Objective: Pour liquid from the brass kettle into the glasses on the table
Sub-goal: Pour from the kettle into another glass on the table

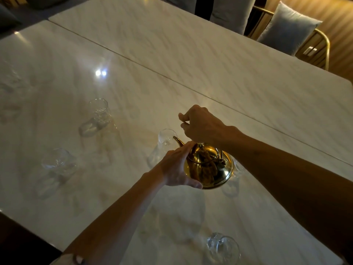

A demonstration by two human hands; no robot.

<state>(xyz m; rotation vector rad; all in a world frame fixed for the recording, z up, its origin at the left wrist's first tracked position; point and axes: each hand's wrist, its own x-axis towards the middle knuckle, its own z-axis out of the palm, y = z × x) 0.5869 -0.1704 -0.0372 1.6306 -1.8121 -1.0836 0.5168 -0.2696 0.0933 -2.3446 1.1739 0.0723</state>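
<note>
The brass kettle (209, 170) is at the middle of the marble table (191, 69), its spout pointing up-left over the rim of a clear glass (162, 148). My left hand (177, 169) holds the kettle's left side, thumb under its lower edge. My right hand (200, 125) is above the kettle, fingers curled round the thin wire handle. More clear glasses stand at the far left (97, 117), at the near left (55, 169), at the bottom (223, 247), and one partly hidden behind the kettle's right side (234, 180).
A seam (133, 60) runs diagonally across the table between its two slabs. Gold-framed chairs with grey cushions (286, 27) stand along the far right edge. The table's near left edge (28, 228) drops to dark floor.
</note>
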